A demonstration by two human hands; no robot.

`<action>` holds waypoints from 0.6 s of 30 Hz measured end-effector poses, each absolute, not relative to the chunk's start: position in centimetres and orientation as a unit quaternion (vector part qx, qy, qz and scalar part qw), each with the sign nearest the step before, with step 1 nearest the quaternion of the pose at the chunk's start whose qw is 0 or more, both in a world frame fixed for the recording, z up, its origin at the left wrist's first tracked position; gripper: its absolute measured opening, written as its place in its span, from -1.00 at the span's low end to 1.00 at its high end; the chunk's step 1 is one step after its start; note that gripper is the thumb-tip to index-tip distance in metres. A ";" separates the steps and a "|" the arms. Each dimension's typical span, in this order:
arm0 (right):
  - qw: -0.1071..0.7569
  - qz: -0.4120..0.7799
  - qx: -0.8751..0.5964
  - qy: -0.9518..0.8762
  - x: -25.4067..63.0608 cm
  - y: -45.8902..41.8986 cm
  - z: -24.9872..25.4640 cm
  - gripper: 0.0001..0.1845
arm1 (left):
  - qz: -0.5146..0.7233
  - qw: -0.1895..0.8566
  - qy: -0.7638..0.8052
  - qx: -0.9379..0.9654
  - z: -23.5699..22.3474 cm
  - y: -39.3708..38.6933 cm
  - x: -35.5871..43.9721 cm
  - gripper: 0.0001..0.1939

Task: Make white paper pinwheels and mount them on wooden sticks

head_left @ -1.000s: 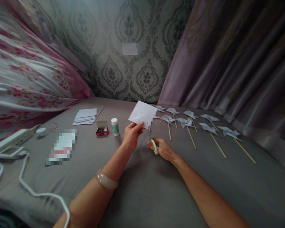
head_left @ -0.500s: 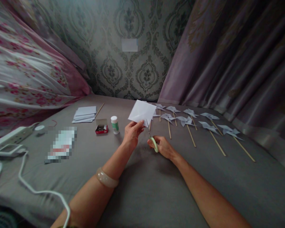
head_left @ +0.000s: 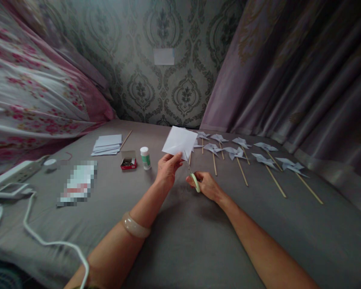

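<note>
While the L hand (head_left: 167, 168) is pinching a square white sheet (head_left: 179, 140) by its lower edge at frame ctr., the R hand (head_left: 208, 185), just below & to the right, is gripping scissors (head_left: 195, 182) by a pale green handle, fingers curled. The blades are meeting the sheet's lower edge near the L thumb; can't tell how wide they're standing. A pale bangle (head_left: 135, 225) is circling the L forearm, lower ctr.-left.

Several paper pinwheels (head_left: 234, 153) w/ wooden sticks are lying across mid-right, some partly hidden behind the sheet. Mid-left, a paper stack (head_left: 107, 144) is lying beside a loose stick (head_left: 126, 139); nearer ctr., an open red box (head_left: 128, 165) w/ small dark bits is sitting next to an upright white bottle (head_left: 145, 158) w/ green label. Far left, a power strip (head_left: 13, 177) is lying near a blurred-out packet (head_left: 78, 182), & a white cable (head_left: 52, 243) is running toward the bottom edge.
</note>
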State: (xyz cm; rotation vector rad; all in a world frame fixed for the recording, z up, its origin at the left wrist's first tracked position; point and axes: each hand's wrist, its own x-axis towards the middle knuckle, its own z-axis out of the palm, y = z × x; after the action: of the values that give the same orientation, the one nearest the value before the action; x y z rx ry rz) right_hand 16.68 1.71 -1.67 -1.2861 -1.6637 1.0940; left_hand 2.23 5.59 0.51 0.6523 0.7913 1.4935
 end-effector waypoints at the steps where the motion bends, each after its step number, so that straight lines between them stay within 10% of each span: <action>1: 0.378 0.426 -0.502 -0.650 16.7 1.7 -1.7 -0.49 | 0.649 0.618 0.343 0.283 0.5 5.6 2.2 -0.68; 18: 0.379 0.444 -0.516 -0.627 16.6 1.9 -2.3 -0.50 | 0.654 0.614 0.348 0.274 0.4 5.7 2.2 -0.66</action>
State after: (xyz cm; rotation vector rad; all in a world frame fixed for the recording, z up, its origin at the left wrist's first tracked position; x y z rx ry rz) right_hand 16.63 1.90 -2.29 -1.3195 -1.6018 1.1345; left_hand 2.18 5.66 0.43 0.6316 0.8012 1.5066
